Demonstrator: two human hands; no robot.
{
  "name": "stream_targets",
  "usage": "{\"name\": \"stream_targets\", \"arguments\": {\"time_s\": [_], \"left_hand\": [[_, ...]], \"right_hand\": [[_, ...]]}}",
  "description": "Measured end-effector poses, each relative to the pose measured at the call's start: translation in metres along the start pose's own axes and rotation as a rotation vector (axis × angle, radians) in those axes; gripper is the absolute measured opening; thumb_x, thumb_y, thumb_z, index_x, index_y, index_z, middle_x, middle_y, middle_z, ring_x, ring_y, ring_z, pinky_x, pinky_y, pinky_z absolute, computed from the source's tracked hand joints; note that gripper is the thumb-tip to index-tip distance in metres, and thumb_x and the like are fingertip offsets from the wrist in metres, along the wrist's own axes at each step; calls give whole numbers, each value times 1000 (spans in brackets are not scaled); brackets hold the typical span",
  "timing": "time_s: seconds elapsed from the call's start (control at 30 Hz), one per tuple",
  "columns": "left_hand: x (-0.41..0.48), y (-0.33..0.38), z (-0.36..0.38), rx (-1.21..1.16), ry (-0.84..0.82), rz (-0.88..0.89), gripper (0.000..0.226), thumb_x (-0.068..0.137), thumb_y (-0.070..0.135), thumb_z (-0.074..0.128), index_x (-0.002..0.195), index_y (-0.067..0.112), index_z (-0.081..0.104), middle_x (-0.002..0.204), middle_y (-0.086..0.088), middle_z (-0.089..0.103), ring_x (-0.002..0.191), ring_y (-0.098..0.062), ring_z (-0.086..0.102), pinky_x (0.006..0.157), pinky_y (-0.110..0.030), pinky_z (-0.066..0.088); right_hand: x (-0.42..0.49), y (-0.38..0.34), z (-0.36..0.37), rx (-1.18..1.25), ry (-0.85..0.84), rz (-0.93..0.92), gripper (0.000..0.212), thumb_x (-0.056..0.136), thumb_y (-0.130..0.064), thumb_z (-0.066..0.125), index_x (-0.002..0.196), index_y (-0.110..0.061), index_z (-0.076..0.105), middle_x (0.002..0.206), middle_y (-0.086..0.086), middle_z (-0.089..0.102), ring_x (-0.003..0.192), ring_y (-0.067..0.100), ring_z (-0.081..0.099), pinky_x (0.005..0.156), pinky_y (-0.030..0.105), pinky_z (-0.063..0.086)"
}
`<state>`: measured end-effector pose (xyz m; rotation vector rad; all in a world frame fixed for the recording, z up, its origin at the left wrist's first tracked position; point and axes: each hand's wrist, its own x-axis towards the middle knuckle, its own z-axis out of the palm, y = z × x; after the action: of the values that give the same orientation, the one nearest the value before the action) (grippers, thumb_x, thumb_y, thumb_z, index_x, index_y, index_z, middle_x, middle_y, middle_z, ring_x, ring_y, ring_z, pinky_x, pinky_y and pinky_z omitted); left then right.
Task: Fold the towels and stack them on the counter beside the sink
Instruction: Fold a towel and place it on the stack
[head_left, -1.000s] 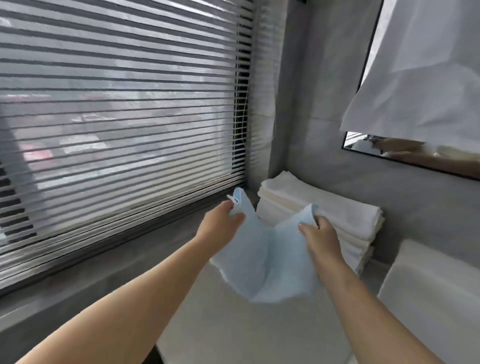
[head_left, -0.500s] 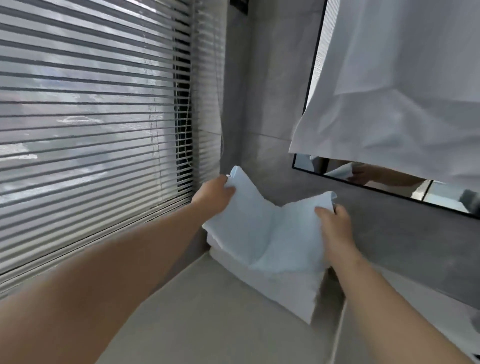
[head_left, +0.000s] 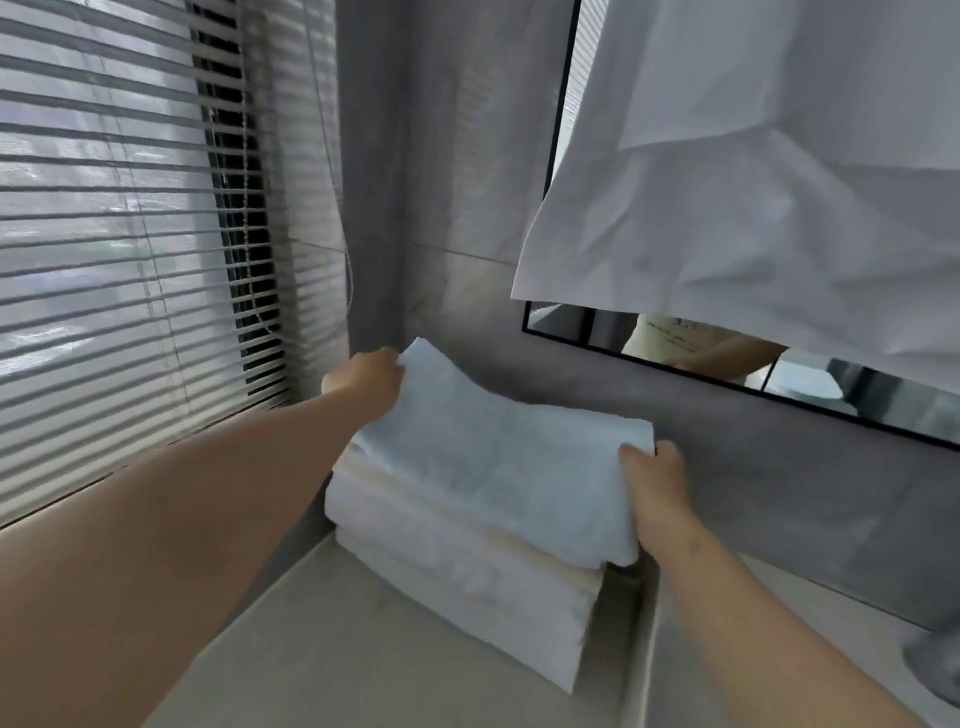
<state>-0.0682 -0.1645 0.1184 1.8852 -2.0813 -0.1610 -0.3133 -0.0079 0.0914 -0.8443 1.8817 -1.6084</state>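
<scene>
**Placing step.** Toward the far left corner of the pale table (head_left: 322, 649), a stack of white towels (head_left: 467, 577) carries the folded blue towel (head_left: 498, 467). The blue towel lies on top, with its near right edge slightly overhanging the stack. The right hand (head_left: 657, 483) pinches the towel's right end, thumb on top; its other fingers cannot be made out. The left hand (head_left: 366, 379), farther off, holds the far left corner, which stands raised off the stack. Each grip is thus narrow and closed on cloth. The towel spans between the two, and its middle appears to rest on the pile. To finish the step well, the raised corner should probably be lowered first and the blue edges squared with the white ones beneath. The fingers can then be drawn out sideways so that the fold is not dragged open. Beyond are the grey wall (head_left: 727, 467), the window blinds (head_left: 104, 260) at left, and a mirror (head_left: 831, 384) partly covered by a hanging white cloth (head_left: 753, 182).
</scene>
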Motion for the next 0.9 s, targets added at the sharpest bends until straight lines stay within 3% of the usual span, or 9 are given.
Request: {"name": "stream_targets", "arguments": {"time_s": [0.17,0.33,0.43,0.53,0.67,0.77,0.9], "left_hand": [[22,-1,21,70,-10,-31,36,103,27,27,136,22,40,129,-13,52,115,-35,52,87,-42,43],[34,-7,45,135,-47,-31,32,103,25,27,131,23,42,124,-12,57,110,-34,56,84,-40,43],[38,-10,60,128,-65,-34,32,103,25,24,129,21,42,120,-12,58,108,-34,57,82,-40,43],[36,-14,72,145,-58,-41,33,102,22,23,130,21,39,120,-13,59,107,-35,57,82,-40,42],[32,-14,78,85,-16,-63,28,100,19,27,127,17,35,123,-16,54,108,-40,55,77,-42,40],[27,-11,77,78,32,-38,32,98,15,31,129,12,36,132,-14,43,118,-38,46,85,-44,40],[16,-8,74,213,49,99,32,94,16,39,125,14,48,130,-10,43,122,-32,38,100,-39,33]], "right_hand": [[15,25,11,-70,30,57,8,89,-14,46,95,-10,48,86,8,54,76,27,54,77,42,49],[22,44,22,-72,43,75,10,93,-10,44,101,-5,47,80,4,49,67,18,47,60,29,39],[28,54,26,-126,72,75,16,95,-12,44,107,-2,46,80,2,46,74,23,48,69,32,39],[32,63,28,-181,75,93,22,95,-15,46,112,-1,47,94,10,55,82,26,52,72,33,42],[31,69,28,-167,74,107,18,90,-13,52,104,-6,44,83,6,51,66,17,50,53,25,38],[29,72,28,-169,93,107,15,85,-8,53,96,-8,44,77,7,50,60,18,48,48,24,33],[24,74,26,-218,75,80,15,81,-5,56,92,-10,45,79,8,52,57,18,47,48,21,31]]}}
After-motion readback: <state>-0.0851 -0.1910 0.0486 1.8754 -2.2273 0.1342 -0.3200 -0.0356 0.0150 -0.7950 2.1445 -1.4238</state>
